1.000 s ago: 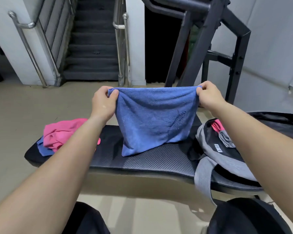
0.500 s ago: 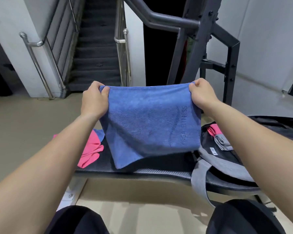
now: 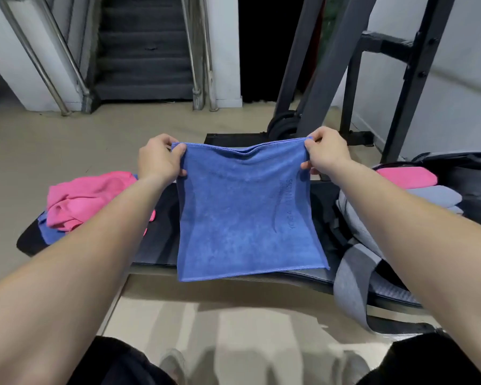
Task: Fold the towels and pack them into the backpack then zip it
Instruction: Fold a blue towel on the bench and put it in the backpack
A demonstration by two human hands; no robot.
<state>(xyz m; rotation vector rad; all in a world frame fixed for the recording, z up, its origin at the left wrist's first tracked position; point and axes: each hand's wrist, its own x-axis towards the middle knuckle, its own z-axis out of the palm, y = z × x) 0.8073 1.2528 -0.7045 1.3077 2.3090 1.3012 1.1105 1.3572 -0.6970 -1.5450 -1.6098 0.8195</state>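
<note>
Towel fold, blue towel (image 3: pixel 246 215) held up over the bench (image 3: pixel 159 245).
My left hand (image 3: pixel 157 159) and right hand (image 3: pixel 326 154) each pinch a top corner; the doubled cloth hangs between them. Pink towel (image 3: pixel 86 198) heaped at my left on the bench; open backpack (image 3: pixel 364 232) at my right holds folded pink and grey towels.
</note>
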